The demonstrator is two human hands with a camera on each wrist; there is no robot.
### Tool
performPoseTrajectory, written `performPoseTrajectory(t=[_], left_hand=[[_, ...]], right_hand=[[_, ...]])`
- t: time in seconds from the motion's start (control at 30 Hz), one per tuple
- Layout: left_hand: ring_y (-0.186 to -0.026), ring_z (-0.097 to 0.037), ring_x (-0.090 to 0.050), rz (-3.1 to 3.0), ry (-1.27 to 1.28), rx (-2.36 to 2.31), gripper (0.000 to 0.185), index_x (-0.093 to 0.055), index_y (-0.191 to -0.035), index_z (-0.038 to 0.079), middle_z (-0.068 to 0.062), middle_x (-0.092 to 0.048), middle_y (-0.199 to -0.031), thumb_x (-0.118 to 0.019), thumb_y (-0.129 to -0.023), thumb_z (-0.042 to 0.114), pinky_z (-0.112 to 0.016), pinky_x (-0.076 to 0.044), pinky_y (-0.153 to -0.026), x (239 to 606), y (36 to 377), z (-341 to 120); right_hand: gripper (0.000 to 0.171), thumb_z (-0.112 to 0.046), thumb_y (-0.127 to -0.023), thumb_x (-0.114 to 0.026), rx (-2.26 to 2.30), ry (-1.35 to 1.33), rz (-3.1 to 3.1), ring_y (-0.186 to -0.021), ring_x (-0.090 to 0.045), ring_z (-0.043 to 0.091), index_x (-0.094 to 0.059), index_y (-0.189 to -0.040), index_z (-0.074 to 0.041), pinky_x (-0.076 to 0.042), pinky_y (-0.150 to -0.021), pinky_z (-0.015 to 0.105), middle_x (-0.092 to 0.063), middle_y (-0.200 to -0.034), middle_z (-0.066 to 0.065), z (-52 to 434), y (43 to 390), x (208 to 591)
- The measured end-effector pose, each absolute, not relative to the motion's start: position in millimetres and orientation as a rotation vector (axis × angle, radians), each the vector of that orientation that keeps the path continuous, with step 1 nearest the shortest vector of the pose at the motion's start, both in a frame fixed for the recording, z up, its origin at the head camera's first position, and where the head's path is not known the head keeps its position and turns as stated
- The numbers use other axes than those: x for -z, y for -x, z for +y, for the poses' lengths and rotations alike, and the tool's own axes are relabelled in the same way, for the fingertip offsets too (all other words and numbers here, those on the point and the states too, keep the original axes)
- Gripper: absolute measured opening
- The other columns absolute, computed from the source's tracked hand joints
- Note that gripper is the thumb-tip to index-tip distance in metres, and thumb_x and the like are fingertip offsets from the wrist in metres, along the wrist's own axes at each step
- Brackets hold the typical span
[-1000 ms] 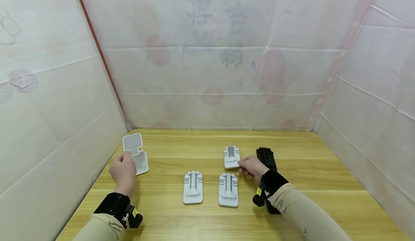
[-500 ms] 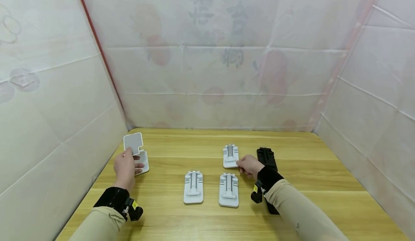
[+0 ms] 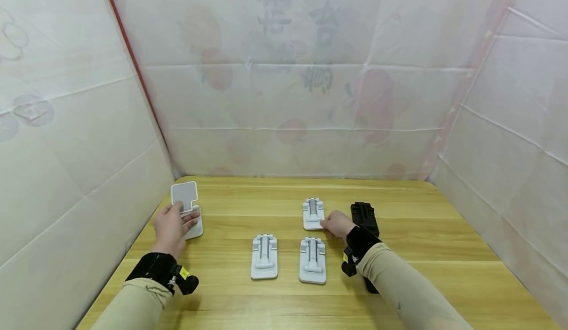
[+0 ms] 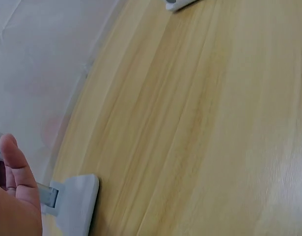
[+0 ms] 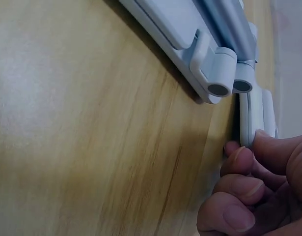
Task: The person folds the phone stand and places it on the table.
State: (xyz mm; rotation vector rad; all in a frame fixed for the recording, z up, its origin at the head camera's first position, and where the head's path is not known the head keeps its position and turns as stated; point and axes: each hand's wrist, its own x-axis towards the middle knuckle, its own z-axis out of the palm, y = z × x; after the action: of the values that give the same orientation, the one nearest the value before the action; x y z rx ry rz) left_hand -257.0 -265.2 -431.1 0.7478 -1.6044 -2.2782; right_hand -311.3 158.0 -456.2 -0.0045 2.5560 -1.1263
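At the table's left edge stands an unfolded white phone stand (image 3: 187, 202), its plate upright. My left hand (image 3: 181, 214) holds it from the near side, fingers on the plate and thumb over the base. In the left wrist view, the base (image 4: 76, 202) lies beside my left hand (image 4: 15, 184). My right hand (image 3: 326, 224) pinches the near right corner of a folded white stand (image 3: 312, 211) lying flat at centre right. The right wrist view shows my fingertips (image 5: 241, 160) curled against that stand's edge (image 5: 256, 113).
Two more folded white stands (image 3: 264, 256) (image 3: 312, 260) lie side by side near the front; one (image 5: 190, 39) fills the top of the right wrist view. A black folded stand (image 3: 365, 213) lies right of my right hand. White sheeting walls (image 3: 284, 98) enclose the wooden table (image 3: 443, 251).
My left hand has moved forward onto the unfolded stand, thumb now over its base. My right hand and the folded stand it pinches have shifted slightly left and away.
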Motion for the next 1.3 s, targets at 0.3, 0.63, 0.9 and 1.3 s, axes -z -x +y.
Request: performPoseTrajectory(t=[0.3,0.63,0.9,1.3], left_hand=[[-0.088,-0.018,-0.076,-1.563,-0.654,2.376,0.046,-0.034,-0.148,-0.001,-0.007,-0.067,-0.102,-0.045,-0.108,0.018,-0.03,-0.063,-0.088,425,260,-247],[-0.089,-0.018,-0.076,-1.683,-0.468,2.393,0.047,-0.032,-0.149,-0.004,-0.021,-0.061,-0.121,-0.042,-0.108,0.015,-0.03,-0.062,-0.089,414,261,-216],[-0.085,-0.021,-0.075,-1.744,-0.317,2.46,0.046,-0.033,-0.149,-0.005,-0.033,-0.049,-0.138,-0.043,-0.108,0.014,-0.032,-0.063,-0.087,406,262,-179],[-0.082,-0.027,-0.076,-1.82,-0.149,2.542,0.033,-0.048,-0.134,-0.006,-0.034,-0.062,-0.123,-0.05,-0.105,0.009,-0.038,-0.065,-0.083,403,259,-116]], right_hand=[[0.055,-0.017,-0.101,-0.062,1.001,0.075,2.674,-0.043,-0.029,0.012,-0.04,-0.052,-0.017,-0.025,-0.043,0.023,-0.03,-0.049,-0.004,161,310,461],[0.052,-0.017,-0.103,-0.058,1.106,0.083,2.748,-0.046,-0.028,0.013,-0.034,-0.057,-0.017,-0.026,-0.049,0.025,-0.031,-0.052,-0.002,168,313,455],[0.02,-0.02,-0.11,-0.048,1.332,0.094,2.692,-0.069,-0.037,0.02,-0.054,-0.099,-0.005,-0.03,-0.064,0.036,-0.051,-0.085,0.01,167,311,437],[0.028,-0.027,-0.109,-0.051,1.599,0.275,2.487,-0.09,-0.05,0.029,-0.062,-0.131,-0.014,-0.042,-0.077,0.04,-0.06,-0.108,0.019,144,301,411]])
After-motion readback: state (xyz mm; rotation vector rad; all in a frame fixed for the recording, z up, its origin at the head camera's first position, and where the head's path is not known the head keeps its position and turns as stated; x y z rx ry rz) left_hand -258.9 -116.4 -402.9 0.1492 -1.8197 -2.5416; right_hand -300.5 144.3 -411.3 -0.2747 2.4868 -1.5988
